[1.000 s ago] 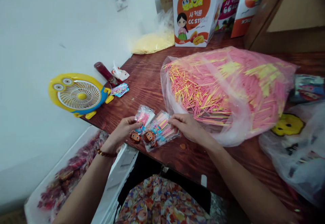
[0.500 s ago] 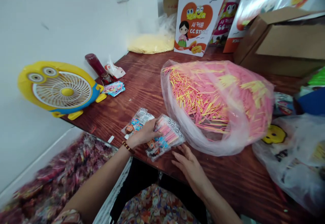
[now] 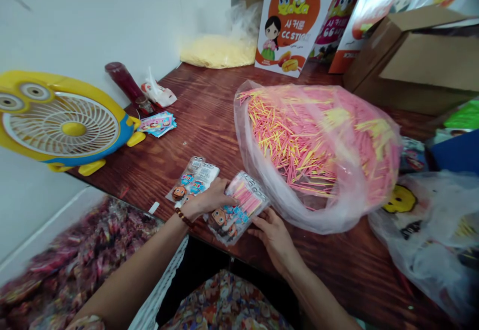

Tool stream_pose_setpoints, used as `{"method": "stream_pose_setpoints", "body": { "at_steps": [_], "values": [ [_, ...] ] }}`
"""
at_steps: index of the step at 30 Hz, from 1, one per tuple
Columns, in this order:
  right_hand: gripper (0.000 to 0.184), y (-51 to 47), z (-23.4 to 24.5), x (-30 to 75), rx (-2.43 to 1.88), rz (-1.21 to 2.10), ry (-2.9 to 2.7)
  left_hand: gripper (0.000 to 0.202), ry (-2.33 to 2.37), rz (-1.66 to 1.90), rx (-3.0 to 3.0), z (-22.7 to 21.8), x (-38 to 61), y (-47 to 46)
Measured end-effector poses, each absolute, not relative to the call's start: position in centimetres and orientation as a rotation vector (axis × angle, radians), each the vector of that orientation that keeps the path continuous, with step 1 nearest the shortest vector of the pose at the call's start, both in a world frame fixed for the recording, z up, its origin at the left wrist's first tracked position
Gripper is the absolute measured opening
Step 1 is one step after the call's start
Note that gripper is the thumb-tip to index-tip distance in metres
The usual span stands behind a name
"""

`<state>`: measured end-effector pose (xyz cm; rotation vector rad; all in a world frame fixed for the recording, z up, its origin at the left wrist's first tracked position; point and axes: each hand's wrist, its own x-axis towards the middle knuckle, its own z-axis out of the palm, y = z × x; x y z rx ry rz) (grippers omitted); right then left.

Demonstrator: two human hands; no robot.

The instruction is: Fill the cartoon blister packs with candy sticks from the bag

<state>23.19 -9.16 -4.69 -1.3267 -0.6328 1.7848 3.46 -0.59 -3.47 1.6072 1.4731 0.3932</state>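
Observation:
My left hand (image 3: 212, 199) is closed on the left edge of a clear printed plastic packet (image 3: 239, 213), its thumb lying over the top. Pink sticks show through the upper part of this packet, and cartoon faces are printed lower down. At the packet's right edge, my right hand (image 3: 276, 237) has its fingers curled against the plastic; some fingertips are hidden. Several similar flat packets (image 3: 196, 176) lie just left of my left hand. A large clear bag (image 3: 299, 217) full of pink and yellow sticks (image 3: 284, 140) lies open beyond my right hand.
A yellow minion-shaped fan (image 3: 73, 129) stands at the left, near a dark red bottle (image 3: 121, 80), tissues (image 3: 159, 93) and printed cards (image 3: 159, 124). Printed cartons (image 3: 286, 25) and an open cardboard box (image 3: 411, 65) are behind. A plastic bag (image 3: 430, 230) lies right.
The view has shifted slightly, so the fan sits further left. My right hand has come up to the packet's right edge, its fingers less spread. My left hand keeps hold of the packet.

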Motion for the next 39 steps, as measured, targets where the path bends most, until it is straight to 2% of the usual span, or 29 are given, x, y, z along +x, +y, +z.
{"method": "stream_pose_setpoints", "body": {
  "at_steps": [4,8,11,13,16,20,22,25,27,29,35,39],
  "values": [
    [0.044,-8.9,-6.2,23.1,-1.415,1.714,-0.859,0.045,1.421,0.383,1.629,-3.5,3.6,-2.5],
    [0.028,-8.5,-7.4,23.2,-1.5,1.384,-1.29,0.05,1.262,0.446,1.583,-3.7,3.1,-4.5],
    [0.033,-8.6,-7.2,23.2,-1.514,1.213,-1.475,0.055,1.255,0.528,1.539,-3.8,2.7,-5.7],
    [0.042,-9.0,-6.8,23.1,-1.47,1.226,-1.504,0.057,1.267,0.561,1.503,-3.8,2.7,-6.4],
    [0.043,-9.7,-6.2,22.8,-1.377,1.401,-1.469,0.063,1.299,0.645,1.436,-4.3,2.9,-7.5],
    [0.05,-9.8,-6.1,22.0,-1.216,1.512,-1.278,0.086,1.256,0.905,1.239,-5.0,3.5,-8.3],
    [0.057,-9.3,-6.3,21.6,-1.139,1.482,-1.218,0.082,1.202,0.949,1.176,-5.1,3.8,-8.6],
    [0.049,-8.3,-6.3,21.2,-1.119,1.418,-1.233,0.066,1.156,0.923,1.156,-4.8,4.3,-8.8],
    [0.04,-7.9,-6.2,21.0,-1.156,1.393,-1.247,0.067,1.14,0.921,1.147,-4.7,4.8,-9.0],
    [0.038,-7.9,-6.2,20.9,-1.169,1.406,-1.234,0.075,1.137,0.914,1.151,-4.7,5.4,-9.3],
    [0.066,-8.2,-6.9,22.4,-0.939,1.595,-1.272,0.092,1.181,0.912,1.166,-5.7,6.2,-9.7],
    [0.084,-7.8,-7.6,23.9,-0.998,1.637,-1.44,0.094,1.193,0.915,1.147,-6.2,6.1,-9.6]
  ]
}}
